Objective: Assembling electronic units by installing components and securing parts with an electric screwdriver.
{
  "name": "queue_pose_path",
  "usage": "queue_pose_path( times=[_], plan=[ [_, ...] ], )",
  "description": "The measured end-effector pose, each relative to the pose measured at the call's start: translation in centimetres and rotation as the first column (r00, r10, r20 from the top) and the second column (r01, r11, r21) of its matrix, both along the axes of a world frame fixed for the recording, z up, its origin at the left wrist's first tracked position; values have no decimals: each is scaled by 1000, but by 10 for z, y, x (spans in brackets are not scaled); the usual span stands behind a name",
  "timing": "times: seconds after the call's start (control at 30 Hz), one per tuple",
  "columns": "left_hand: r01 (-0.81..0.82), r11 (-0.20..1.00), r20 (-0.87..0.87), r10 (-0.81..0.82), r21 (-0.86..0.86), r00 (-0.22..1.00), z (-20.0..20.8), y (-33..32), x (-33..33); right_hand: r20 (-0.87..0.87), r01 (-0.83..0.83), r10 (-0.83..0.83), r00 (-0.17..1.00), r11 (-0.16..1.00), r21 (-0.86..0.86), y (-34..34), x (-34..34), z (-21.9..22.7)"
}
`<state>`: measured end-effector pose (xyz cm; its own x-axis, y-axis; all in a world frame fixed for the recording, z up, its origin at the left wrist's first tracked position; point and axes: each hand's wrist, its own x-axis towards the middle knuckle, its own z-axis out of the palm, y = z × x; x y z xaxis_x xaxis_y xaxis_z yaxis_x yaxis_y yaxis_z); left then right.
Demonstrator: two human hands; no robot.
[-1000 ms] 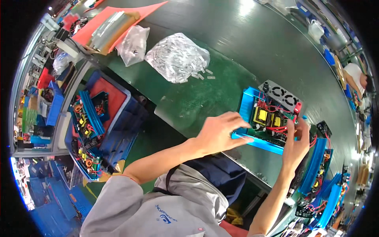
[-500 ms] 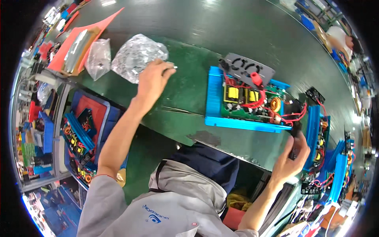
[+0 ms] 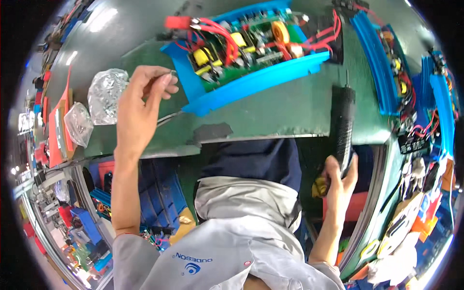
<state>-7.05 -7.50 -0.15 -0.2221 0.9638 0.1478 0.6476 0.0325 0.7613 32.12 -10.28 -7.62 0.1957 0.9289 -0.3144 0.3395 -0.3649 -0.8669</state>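
Observation:
My left hand (image 3: 140, 99) is pinched at the left end of a blue metal housing (image 3: 270, 79), with a tiny metal piece at the fingertips, too small to name for sure. Inside the housing sits a green circuit board with yellow transformers, a copper ring coil (image 3: 280, 32) and red wires (image 3: 217, 30). My right hand (image 3: 340, 179) grips the lower end of a black electric screwdriver (image 3: 344, 113) at the table's front edge. Its thin bit points away from me, to the right of the housing and apart from it.
A clear bag of shiny contents (image 3: 107, 96) and a smaller clear bag (image 3: 79, 124) lie left. More blue housings with boards (image 3: 379, 63) stand right. Tweezers-like metal strips (image 3: 168, 118) lie by the housing's near left corner. Blue bins (image 3: 164, 193) sit below the table.
My right hand has lifted the screwdriver from beside the housing and now holds it upright in view. My left hand has left the shiny bag for the housing. The view has shifted, and the fan panel no longer shows.

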Motion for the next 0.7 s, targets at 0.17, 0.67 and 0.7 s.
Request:
queue_pose_path(
  times=[0.17, 0.67, 0.7],
  plan=[
    [132, 987, 80, -125, -89, 989, 0, 13, 23, -471, -211, 67, 880, 942, -261, -50, -30, -5],
    [347, 937, -695, -227, 35, 683, 11, 29, 55, -251, -541, 545, 800, 836, 90, -42, -68, -18],
    [361, 931, -740, -212, 45, 638, 11, 30, 58, -254, -543, 545, 799, 836, 83, -42, -69, -17]
  ],
)
